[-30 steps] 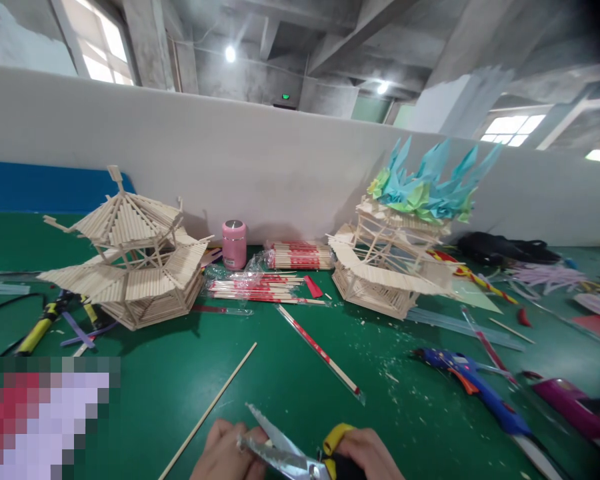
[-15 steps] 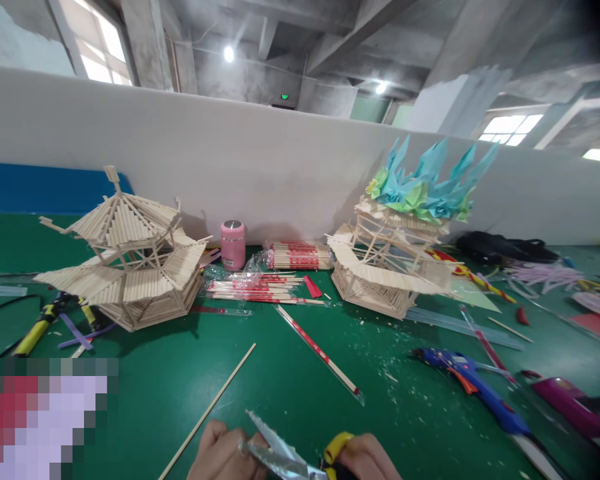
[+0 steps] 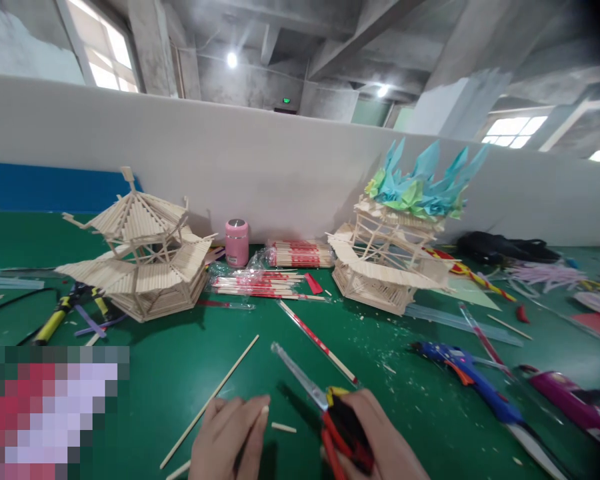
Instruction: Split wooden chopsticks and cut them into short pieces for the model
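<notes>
Scissors (image 3: 323, 403) moved forward, held in right grip (image 3: 380, 430).

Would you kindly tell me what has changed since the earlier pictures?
The scissors have closed and moved forward, clear of the left hand; a short stick piece now shows between the hands. The right hand still grips the scissors; the pink flask stayed.

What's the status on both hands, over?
Left hand pinching thin stick. Right hand gripping scissors, blades together. Short stick piece lying between hands; wrapped chopsticks just beyond scissors.
</notes>
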